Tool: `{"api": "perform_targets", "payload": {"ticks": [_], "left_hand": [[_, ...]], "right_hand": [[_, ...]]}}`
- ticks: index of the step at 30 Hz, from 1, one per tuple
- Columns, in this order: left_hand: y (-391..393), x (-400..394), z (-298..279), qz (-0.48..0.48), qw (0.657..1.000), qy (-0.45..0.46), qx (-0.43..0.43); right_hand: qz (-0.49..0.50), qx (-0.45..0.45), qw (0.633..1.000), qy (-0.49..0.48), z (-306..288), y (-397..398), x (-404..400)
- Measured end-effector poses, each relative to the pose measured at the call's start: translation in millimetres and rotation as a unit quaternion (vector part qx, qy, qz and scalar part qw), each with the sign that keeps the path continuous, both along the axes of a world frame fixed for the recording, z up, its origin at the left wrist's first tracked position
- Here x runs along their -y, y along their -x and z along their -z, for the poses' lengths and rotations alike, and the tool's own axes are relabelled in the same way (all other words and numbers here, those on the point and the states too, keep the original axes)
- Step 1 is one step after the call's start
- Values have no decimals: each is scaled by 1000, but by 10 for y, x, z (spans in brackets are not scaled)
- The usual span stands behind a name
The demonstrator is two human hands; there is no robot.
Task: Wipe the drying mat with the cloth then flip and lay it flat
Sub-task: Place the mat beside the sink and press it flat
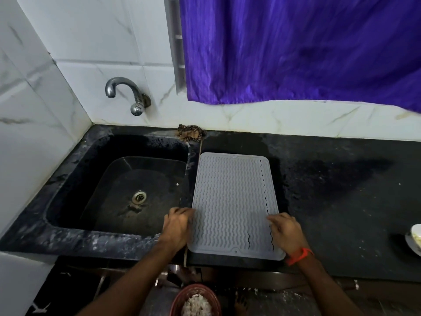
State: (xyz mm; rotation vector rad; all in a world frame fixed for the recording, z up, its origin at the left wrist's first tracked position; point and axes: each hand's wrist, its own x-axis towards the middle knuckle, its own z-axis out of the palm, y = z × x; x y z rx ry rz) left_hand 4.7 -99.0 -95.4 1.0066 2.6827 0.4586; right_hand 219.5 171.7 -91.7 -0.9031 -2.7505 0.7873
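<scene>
A grey ribbed drying mat lies flat on the black counter, just right of the sink. My left hand rests at the mat's near left edge, fingers curled against it. At the near right edge sits my right hand, fingertips on the mat. Whether either hand grips the edge or only touches it is unclear. A crumpled brown patterned cloth sits at the back of the counter by the wall, apart from both hands.
The black sink with its drain lies left of the mat, a tap on the tiled wall above. A white dish stands at the counter's right edge. A purple curtain hangs behind. A red basket sits on the floor below.
</scene>
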Motion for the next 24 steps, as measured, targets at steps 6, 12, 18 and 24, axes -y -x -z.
{"api": "perform_targets", "payload": {"ticks": [6,12,18,24], "left_hand": [[365,-403,-192,-50,994,-52,86],[476,-788,-198,-104,987,-28,123],[531,-979,-59,-126,985,-25,119],[748,-1196,-75,-190,969,-75,141]], "right_hand": [[80,-32,995,53,-274,525,-435],[80,49,993,75,-239,868,-701],[106,16,990,96,-74,959,-771],[150,4,978,146,-108,1184,-959]]}}
